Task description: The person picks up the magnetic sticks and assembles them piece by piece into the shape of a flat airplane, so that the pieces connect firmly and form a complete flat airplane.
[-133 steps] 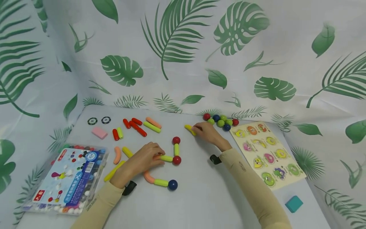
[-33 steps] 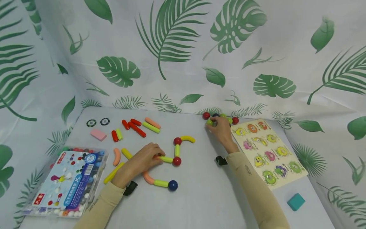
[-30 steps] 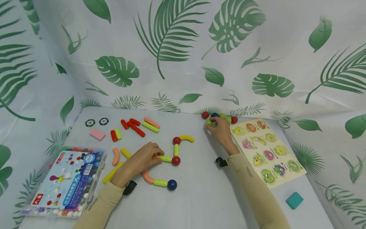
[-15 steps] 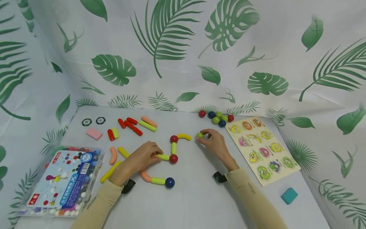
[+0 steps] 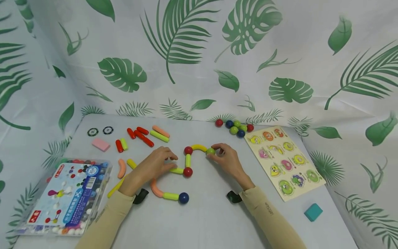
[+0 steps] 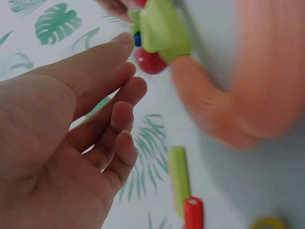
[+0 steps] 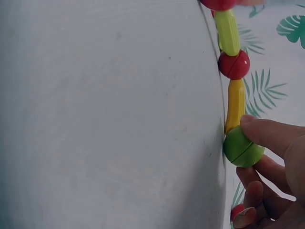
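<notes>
A chain of magnetic rods and balls lies mid-table: blue ball (image 5: 183, 197), orange curved rod (image 5: 154, 188), red ball (image 5: 187, 172), upper red ball (image 5: 188, 150), yellow curved rod (image 5: 199, 148). My right hand (image 5: 214, 153) pinches a green ball (image 5: 210, 151) against the free end of the yellow rod. The right wrist view shows the thumb on this green ball (image 7: 243, 147), which touches the yellow rod (image 7: 236, 105). My left hand (image 5: 168, 162) rests beside a yellow-green rod (image 5: 177, 170). In the left wrist view its fingers (image 6: 119, 90) are nearly straight, the index tip at a green rod (image 6: 162, 28).
A cluster of balls (image 5: 234, 127) sits at the back. A fruit puzzle board (image 5: 284, 162) and a teal block (image 5: 313, 212) lie on the right. Loose rods (image 5: 144, 135), a pink eraser (image 5: 100, 144), two chips (image 5: 92, 131) and a clear plastic box (image 5: 65, 195) lie on the left.
My right hand took a green ball from the back cluster and brought it to the end of the yellow curved rod. My left hand's fingers loosened and shifted slightly off the yellow-green rod.
</notes>
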### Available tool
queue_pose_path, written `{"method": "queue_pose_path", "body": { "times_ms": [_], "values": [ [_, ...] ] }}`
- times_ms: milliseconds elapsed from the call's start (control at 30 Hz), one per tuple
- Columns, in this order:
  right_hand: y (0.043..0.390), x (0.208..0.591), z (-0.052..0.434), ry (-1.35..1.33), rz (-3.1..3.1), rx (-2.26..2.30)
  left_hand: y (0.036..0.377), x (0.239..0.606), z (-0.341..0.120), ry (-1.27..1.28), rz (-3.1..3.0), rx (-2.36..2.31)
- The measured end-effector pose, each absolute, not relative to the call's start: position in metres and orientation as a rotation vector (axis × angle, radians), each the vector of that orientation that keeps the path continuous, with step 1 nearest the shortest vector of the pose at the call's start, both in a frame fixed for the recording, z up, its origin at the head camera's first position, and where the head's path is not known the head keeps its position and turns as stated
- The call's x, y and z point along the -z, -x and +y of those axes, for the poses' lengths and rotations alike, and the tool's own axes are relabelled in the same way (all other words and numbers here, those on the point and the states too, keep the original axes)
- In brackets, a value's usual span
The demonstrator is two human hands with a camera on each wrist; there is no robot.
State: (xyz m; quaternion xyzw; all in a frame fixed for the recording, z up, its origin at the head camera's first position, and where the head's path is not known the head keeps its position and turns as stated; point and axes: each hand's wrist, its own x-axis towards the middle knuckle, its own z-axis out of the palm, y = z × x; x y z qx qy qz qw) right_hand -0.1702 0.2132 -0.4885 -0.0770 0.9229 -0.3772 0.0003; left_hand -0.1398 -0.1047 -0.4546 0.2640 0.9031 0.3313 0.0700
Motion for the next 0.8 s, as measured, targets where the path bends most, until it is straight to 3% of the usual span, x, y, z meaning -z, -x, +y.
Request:
{"method": "queue_pose_path", "body": {
  "times_ms": [267,800],
  "values": [
    [0.17,0.49,0.214,0.231,2.919,1.197,0.173,0.443,-0.074,-0.852,2.726,-1.051],
    [0.171,0.491,0.213,0.269,2.91,1.199,0.213,0.462,-0.03,-0.608,2.722,-0.962]
  ]
}}
